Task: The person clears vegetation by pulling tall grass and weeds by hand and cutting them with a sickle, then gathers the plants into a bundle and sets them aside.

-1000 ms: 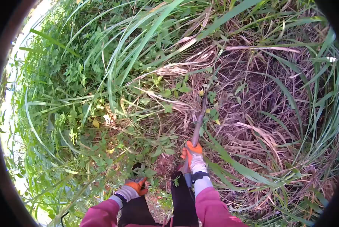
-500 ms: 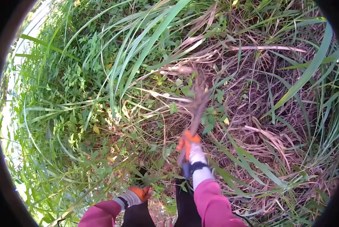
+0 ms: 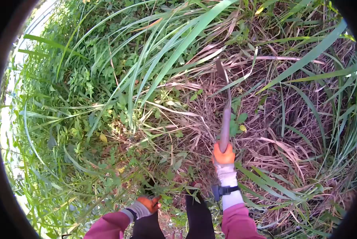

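My right hand [image 3: 224,154], in an orange and white glove with a dark band at the wrist, is wrapped round the handle of a long-bladed tool [image 3: 225,119]. The blade points away from me, over dry brown grass [image 3: 262,99]. My left hand [image 3: 149,204], gloved the same way, rests low near my dark-clad leg; its fingers look curled, and whether they hold anything is too small to tell. Green leafy plants [image 3: 82,79] lie to the left of the blade, and long green blades of grass [image 3: 166,51] arch across the upper middle.
Tall grass [image 3: 346,127] stands along the right edge. A pale dry stalk [image 3: 282,58] lies across the upper right. My legs [image 3: 199,215] are at the bottom, with low stems around them. Bright light shows at the far left.
My right hand has moved to the right and slightly down with the tool, whose blade was blurred before and now shows clearly. My left hand has hardly moved.
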A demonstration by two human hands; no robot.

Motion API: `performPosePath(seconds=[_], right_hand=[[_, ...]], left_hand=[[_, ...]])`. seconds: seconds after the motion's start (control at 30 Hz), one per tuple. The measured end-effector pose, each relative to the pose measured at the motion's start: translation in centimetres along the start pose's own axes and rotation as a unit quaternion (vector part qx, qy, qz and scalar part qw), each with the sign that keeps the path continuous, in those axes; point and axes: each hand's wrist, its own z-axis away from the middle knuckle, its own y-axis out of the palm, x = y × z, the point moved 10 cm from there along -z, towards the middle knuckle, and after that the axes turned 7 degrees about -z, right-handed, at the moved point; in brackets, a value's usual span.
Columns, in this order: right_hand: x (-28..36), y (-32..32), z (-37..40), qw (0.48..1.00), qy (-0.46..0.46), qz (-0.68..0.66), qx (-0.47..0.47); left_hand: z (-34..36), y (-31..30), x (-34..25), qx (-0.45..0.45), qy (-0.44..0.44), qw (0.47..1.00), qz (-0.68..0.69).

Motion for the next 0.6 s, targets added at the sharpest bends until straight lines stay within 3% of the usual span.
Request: performPosePath(seconds=[0.1,0.17,0.2,0.27,0.33,0.4,0.43,0.53,0.57,0.6], right_hand=[[9.4,1.9,-8.0,0.976,-0.147,0.158,-0.038],[16.4,3.9,-11.3,0.961,-0.183,0.206,-0.002],[18.0,4.8,-13.0,0.956,-0.198,0.213,0.016],[16.9,6.1,-16.8,0.944,-0.124,0.299,0.060],[14.4,6.0,-17.0,0.933,-0.093,0.329,0.110],[9.6,2.4,-14.6,0.919,-0.149,0.362,0.035],[6.6,0.5,-12.0,0.936,-0.136,0.324,0.013],[-8.3,-8.8,1.6,0.969,0.032,0.244,-0.009],[-15.4,-12.8,7.0,0.976,-0.055,0.202,-0.065],[-19.2,-16.7,11.8,0.949,0.025,0.298,-0.100]], left_hand=[[0.0,-0.2,0.1,-0.024,0.002,1.000,-0.015],[0.4,0.4,-0.2,0.068,-0.026,0.997,-0.036],[0.5,0.4,-0.2,0.070,-0.031,0.996,-0.042],[0.5,-0.4,-0.5,0.025,-0.021,0.999,-0.014],[0.3,-0.5,0.0,-0.002,-0.015,1.000,-0.004],[0.4,-0.1,-0.4,-0.019,-0.014,1.000,-0.021],[0.4,0.5,-0.3,0.018,-0.033,0.999,-0.023],[0.2,0.8,-0.6,0.044,-0.035,0.998,-0.017],[-0.2,0.6,-0.5,0.048,-0.036,0.998,-0.018],[0.0,0.6,-0.7,0.061,-0.038,0.997,-0.015]])
